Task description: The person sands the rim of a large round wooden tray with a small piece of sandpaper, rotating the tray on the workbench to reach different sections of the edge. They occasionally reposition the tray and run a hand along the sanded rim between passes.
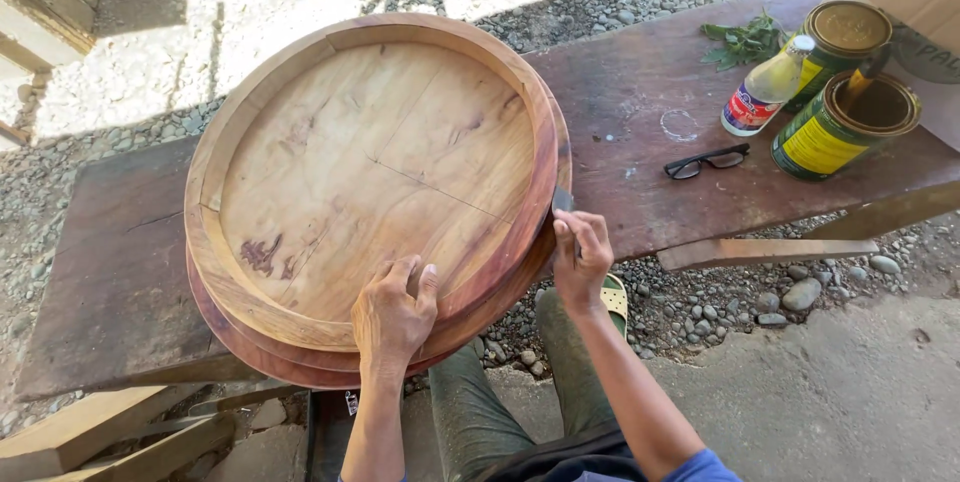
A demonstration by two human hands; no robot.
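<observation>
A large round wooden tray (300, 82) with a raised rim lies on top of a second round wooden piece (250, 352), both on a dark wooden bench (640, 92). My left hand (393, 314) rests flat on the tray's near rim, fingers spread. My right hand (580, 257) pinches a small dark flat tool (562, 200), held against the tray's right edge.
At the bench's right end stand an open green-and-yellow can (845, 127) with a stick in it, a closed can (845, 37), a clear bottle (765, 87), black eyeglasses (707, 161) and green leaves (745, 40). Gravel lies beyond and below; my legs are under the bench's front edge.
</observation>
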